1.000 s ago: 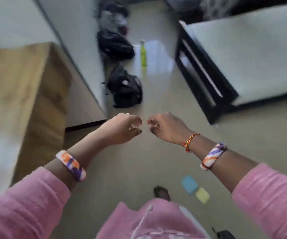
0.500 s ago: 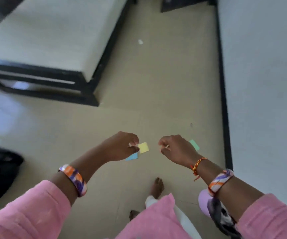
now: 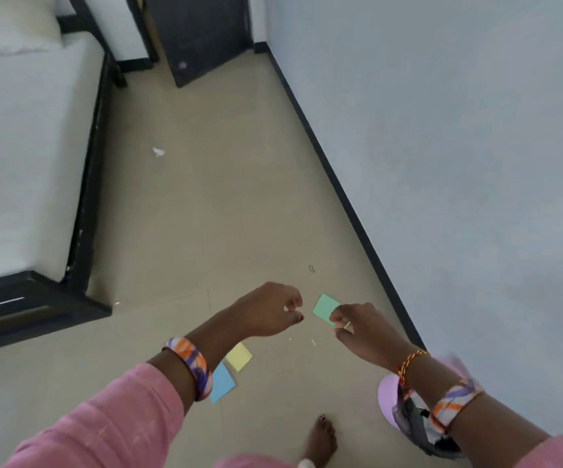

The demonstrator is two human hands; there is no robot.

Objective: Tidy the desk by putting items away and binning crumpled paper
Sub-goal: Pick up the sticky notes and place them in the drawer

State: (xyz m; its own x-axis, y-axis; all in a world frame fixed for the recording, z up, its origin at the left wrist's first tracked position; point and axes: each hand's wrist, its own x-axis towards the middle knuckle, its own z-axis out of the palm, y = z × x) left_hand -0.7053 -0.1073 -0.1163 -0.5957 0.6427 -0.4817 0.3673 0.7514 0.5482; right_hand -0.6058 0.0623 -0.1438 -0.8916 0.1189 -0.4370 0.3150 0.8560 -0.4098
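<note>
My left hand [image 3: 268, 312] hovers over the floor with curled fingers, pinching a tiny white paper scrap [image 3: 286, 309]. My right hand [image 3: 364, 331] is close beside it and pinches a thin pale paper sliver [image 3: 347, 325]. Two tiny white bits [image 3: 314, 342] show just below the hands. A green sticky note [image 3: 324, 307] lies on the floor, partly hidden by my right fingers. A yellow note [image 3: 239, 356] and a blue note [image 3: 222, 383] lie under my left forearm. A lilac bin [image 3: 386, 396] with a dark liner stands under my right wrist.
A white-topped bed [image 3: 20, 157] with a black frame fills the left. A pale wall [image 3: 459, 163] with a black skirting runs along the right. A dark door [image 3: 202, 35] is at the far end. A white scrap [image 3: 158, 152] and a small dark clip [image 3: 312, 268] lie on the floor. My bare foot [image 3: 320, 437] is at the bottom.
The view has swung right, from the desk and bags to the bed, wall and bin. Both hands stayed close together, and the green note now shows beside my right fingers.
</note>
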